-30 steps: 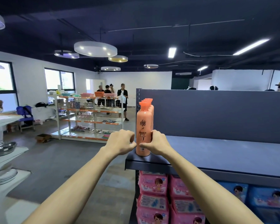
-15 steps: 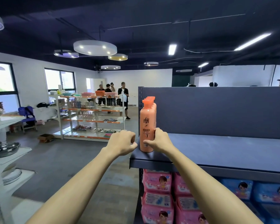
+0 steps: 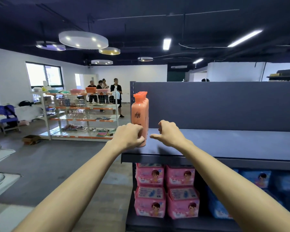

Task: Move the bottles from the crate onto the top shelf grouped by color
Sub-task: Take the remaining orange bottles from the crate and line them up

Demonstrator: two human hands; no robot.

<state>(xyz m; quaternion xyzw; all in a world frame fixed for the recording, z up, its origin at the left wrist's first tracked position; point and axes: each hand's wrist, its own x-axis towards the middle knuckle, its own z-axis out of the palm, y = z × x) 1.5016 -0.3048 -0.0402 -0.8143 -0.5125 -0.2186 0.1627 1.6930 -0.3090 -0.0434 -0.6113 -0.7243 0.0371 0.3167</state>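
Head view: orange bottles (image 3: 138,114) stand filed at the left end of the top shelf (image 3: 224,142), left grip (image 3: 128,137) curled against the front one, grasp uncertain, right grip (image 3: 170,133) released; other colours apparently remain, crate unseen.

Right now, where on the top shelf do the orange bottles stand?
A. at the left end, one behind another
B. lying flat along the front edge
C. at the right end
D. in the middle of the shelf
A: the orange bottles stand upright in a file that runs back from the front edge, at the left end of the top shelf.
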